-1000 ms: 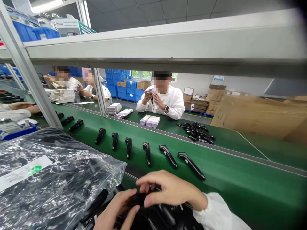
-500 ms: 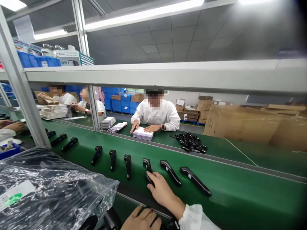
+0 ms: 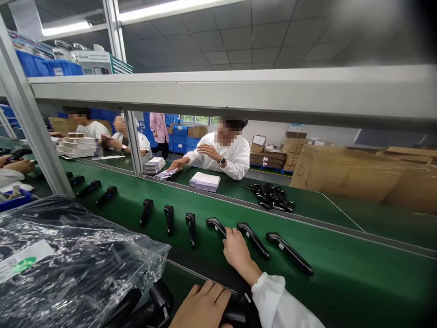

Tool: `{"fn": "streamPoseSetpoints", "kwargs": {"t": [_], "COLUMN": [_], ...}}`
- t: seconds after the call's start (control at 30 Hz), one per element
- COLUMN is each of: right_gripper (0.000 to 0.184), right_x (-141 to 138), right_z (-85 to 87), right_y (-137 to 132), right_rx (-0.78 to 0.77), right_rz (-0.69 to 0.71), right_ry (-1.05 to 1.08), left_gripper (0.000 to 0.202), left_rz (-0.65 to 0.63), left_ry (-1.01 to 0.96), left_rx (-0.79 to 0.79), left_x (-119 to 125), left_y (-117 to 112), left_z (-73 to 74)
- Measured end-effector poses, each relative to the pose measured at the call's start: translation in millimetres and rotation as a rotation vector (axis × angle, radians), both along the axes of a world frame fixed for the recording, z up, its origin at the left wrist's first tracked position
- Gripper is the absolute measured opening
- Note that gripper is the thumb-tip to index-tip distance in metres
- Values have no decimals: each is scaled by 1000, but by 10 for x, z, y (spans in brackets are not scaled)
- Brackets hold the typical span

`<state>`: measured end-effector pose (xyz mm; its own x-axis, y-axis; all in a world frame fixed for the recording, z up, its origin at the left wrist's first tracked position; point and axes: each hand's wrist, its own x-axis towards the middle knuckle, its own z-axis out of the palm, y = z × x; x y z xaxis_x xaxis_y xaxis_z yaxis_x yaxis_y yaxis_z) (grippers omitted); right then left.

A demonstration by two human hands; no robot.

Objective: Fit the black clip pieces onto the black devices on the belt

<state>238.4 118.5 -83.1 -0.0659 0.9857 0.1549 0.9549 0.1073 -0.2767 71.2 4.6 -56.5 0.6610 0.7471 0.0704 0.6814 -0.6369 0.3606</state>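
Note:
My right hand [image 3: 238, 254] is closed over the lower end of a black angled handheld device [image 3: 214, 223] lying on the green belt; its bent head shows beyond my fingers. To the right, two similar devices [image 3: 253, 240] lie slanted, each with a small white label. Several more black devices [image 3: 169, 219] lie spaced out to the left. At the bottom edge, my left hand [image 3: 201, 306] has its fingers bent round another dark device [image 3: 235, 310], partly hidden by the hand. Other black devices [image 3: 160, 298] lie beside it, near a clear plastic bag.
The large clear plastic bag [image 3: 85, 255] covers the lower left. Across the belt [image 3: 341, 264], a co-worker in white [image 3: 235, 157] sits by white boxes [image 3: 205, 181] and a heap of black parts [image 3: 271, 197]. A white shelf beam [image 3: 218, 95] crosses overhead, with a metal post [image 3: 34, 100] at left.
My right hand has turned the device under it to a slant. My left hand's fingers have closed round a dark device. The devices on the belt appear farther right. The co-worker reaches toward papers.

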Motion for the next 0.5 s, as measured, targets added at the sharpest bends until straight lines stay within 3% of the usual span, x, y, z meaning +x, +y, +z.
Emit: {"fn": "streamPoseSetpoints", "kwargs": {"t": [0.17,0.3,0.4,0.5], "right_gripper": [46,39,46,49], "right_x": [60,136,150,69], "right_z": [53,229,394,479], "right_y": [-26,-25,-49,-155], "right_rx": [87,203,-46,-337], "right_rz": [-2,102,267,431], "right_ry": [48,453,982,1385], "left_gripper": [30,22,25,32], "left_rz": [51,139,363,586], "left_ry": [128,49,-153,-284], "left_rx": [-84,-96,-60,11], "left_x": [102,33,-95,-208], "left_y": [49,67,68,101], "left_z": [-130,116,394,541]}}
